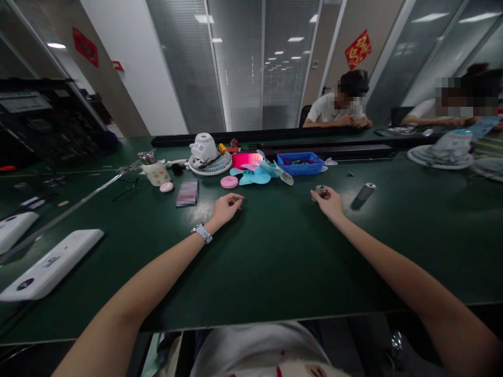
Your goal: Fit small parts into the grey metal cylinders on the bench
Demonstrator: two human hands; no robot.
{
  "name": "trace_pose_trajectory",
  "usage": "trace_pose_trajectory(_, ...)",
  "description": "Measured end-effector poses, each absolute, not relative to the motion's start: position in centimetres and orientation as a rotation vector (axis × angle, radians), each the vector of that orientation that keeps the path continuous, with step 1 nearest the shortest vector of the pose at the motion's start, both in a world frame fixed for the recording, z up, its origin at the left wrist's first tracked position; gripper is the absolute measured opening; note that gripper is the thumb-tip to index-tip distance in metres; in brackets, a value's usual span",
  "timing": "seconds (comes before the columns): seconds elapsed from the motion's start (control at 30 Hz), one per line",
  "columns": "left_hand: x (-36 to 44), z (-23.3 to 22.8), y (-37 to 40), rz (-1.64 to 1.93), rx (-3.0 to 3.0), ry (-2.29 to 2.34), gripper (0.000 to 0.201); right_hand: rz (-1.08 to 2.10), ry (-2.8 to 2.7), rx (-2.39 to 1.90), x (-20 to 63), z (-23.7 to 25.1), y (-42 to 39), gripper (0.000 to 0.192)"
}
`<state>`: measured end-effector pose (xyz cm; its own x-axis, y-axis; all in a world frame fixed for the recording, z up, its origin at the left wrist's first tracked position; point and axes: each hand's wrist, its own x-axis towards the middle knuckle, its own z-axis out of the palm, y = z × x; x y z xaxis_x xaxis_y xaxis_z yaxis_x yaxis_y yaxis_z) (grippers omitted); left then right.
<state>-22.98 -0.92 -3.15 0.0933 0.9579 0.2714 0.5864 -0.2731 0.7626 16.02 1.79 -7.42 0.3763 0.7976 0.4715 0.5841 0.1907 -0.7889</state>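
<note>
My right hand [331, 203] is closed around a small metal cylinder [321, 190] held upright at the table surface. Its top shows above my fingers, while the rest is partly hidden by them. A taller grey cylinder with a shiny end [363, 196] stands a little to the right of that hand. My left hand [227, 210], with a watch [203, 233] on the wrist, rests on the table with fingers loosely bent and apart, and I see nothing in it. Nearest to it are a blurred card-like item [187, 192] and a round pink case [229, 181].
Blue fan blades [257, 173], a blue tray of small parts [301, 164] and a white fan body [204, 149] line the back of the green table [275, 262]. A bottle [155, 170] and a white device [53, 264] are left. Two people sit across.
</note>
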Motion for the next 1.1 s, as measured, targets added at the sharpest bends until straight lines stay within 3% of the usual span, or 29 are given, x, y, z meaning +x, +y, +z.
trace_pose_trajectory(0.63, -23.8, -2.9, -2.8, 1.076, 1.801, 1.481, 0.032, 0.373, -1.235, -1.45, 15.5, -5.7, 0.0, 0.053)
trace_pose_trajectory(0.87, -20.6, -0.5, -6.1, 1.146, 1.87, 1.217, 0.046, 0.781, -1.648, -1.085, 5.6, -2.6, -4.9, 0.049)
trace_pose_trajectory(1.1, -18.8, -0.2, -7.3, 1.04, 2.027, 1.04, 0.034, 0.871, -1.858, -0.969, -0.4, -3.0, -7.3, 0.04)
